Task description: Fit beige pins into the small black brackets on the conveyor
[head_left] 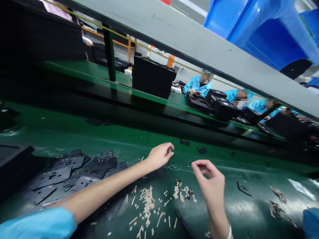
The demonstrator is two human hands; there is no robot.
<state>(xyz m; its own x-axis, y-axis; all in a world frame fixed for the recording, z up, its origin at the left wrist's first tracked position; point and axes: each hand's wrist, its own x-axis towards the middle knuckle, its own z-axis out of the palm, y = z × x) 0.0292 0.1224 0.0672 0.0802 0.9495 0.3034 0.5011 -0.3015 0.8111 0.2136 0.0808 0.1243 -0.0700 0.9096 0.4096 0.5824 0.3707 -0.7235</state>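
My left hand (160,155) reaches over the green work surface (219,217), fingers loosely curled, with a gap between thumb and forefinger and nothing visible in it. To its right, my right hand (211,177) pinches thumb and forefinger together; a tiny dark bit shows at the tips, too small to name. Below and between the hands lie many small beige strips and squares (147,202), plus a little heap of beige and dark bits (183,191). A dark, slim tool-like object (183,222) lies near my right wrist, its kind unclear.
Flat black plates with holes (66,164) are piled on the left. Single black plates (243,188) lie farther right and along the back. Small metallic parts (277,209) sit at right. Beyond a ledge, co-workers in blue (199,86) handle black cases. Blue bins (249,23) hang overhead.
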